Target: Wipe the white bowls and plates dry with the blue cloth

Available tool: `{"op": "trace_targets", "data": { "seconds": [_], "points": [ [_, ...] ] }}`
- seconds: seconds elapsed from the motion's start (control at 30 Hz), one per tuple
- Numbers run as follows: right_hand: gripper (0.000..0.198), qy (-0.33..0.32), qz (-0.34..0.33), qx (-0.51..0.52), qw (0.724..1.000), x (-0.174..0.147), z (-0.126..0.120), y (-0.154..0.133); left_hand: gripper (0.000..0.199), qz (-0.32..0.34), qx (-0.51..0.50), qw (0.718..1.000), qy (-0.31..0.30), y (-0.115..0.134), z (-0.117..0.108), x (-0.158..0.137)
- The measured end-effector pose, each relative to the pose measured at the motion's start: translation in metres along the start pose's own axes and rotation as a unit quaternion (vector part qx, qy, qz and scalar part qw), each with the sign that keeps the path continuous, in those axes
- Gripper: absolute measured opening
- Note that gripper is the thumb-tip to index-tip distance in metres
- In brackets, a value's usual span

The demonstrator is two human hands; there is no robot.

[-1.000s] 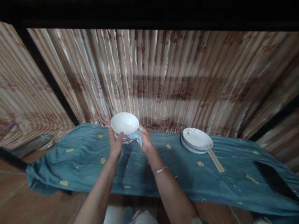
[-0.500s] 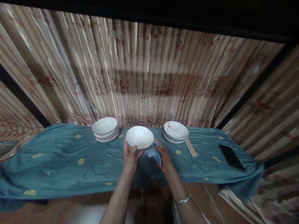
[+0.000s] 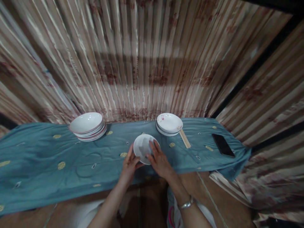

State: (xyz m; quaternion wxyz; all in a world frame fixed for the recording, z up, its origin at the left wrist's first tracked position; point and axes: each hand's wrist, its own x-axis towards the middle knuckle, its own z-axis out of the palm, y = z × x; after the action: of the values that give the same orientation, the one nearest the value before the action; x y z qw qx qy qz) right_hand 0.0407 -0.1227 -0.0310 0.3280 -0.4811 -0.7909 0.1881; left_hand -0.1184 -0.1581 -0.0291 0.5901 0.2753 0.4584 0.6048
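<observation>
A white bowl (image 3: pixel 140 150) is held above the near edge of the draped table, tilted so its inside faces me. My left hand (image 3: pixel 130 163) grips its left rim, thumb in front and fingers behind. Over the bowl's right side lies my right hand (image 3: pixel 159 161), fingers bent into the hollow. A pale bluish-grey patch beneath those fingers looks like the cloth (image 3: pixel 145 148), mostly covered and hard to tell from shadow. A silvery bracelet circles the right wrist.
Stacked red-rimmed bowls (image 3: pixel 87 126) stand at the back left. A stack of flower-patterned dishes (image 3: pixel 169 123) is at the back right, with wooden chopsticks (image 3: pixel 185 139) beside it. A black phone (image 3: pixel 223 145) lies farther right on the teal tablecloth (image 3: pixel 78 164). Pleated curtains (image 3: pixel 133 63) hang behind.
The bowl has come closer to me and tilted towards me. My right hand moved from the bowl's outer right side into its hollow, and the blue cloth is now mostly hidden. The view shifted right and down.
</observation>
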Motion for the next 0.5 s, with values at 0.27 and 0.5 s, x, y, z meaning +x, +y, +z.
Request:
{"op": "trace_targets", "data": {
  "seconds": [0.27, 0.5],
  "points": [
    [0.038, -0.048, -0.001, -0.116, 0.992, -0.004, -0.014, 0.011, 0.1, -0.02, 0.022, 0.999, -0.019, -0.008, -0.014, 0.0],
    [0.025, -0.155, -0.001, -0.08, 0.985, -0.001, -0.006, 0.0, 0.091, -0.034, 0.009, 0.999, -0.016, -0.003, -0.011, 0.003]
  ]
}}
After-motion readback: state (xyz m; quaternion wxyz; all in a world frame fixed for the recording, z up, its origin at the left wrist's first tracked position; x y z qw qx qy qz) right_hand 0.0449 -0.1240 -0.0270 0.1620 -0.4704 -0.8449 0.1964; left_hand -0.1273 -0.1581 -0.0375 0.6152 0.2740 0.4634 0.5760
